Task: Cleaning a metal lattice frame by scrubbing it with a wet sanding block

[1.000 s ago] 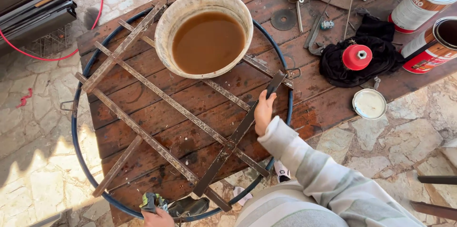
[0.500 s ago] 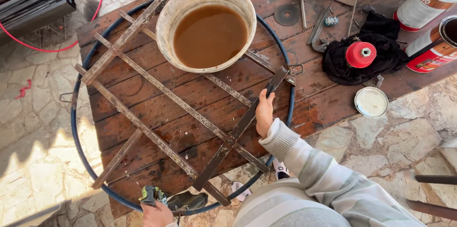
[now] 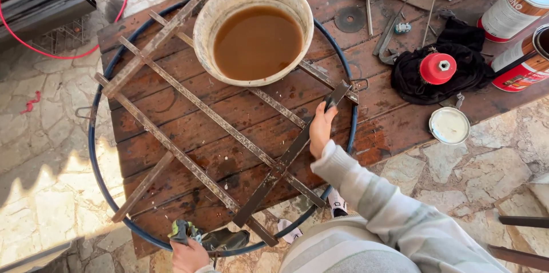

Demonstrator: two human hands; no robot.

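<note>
Head view:

— What could go wrong?

— I'd judge the basin of brown liquid, resting on the round metal grate, could slop if the frame shifts under it.

— And the hands?

— Right hand curls closed around a flat bar below the basin. Left hand, at the grate's near rim, grips a dark rag, fingers closed.

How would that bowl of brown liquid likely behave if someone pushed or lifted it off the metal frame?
The bowl is filled high with brown liquid, so it is probably heavy and apt to slosh over the rim. It sits on the frame's thin flat bars rather than on the table, so a push might make it rock or catch instead of sliding smoothly.
</note>
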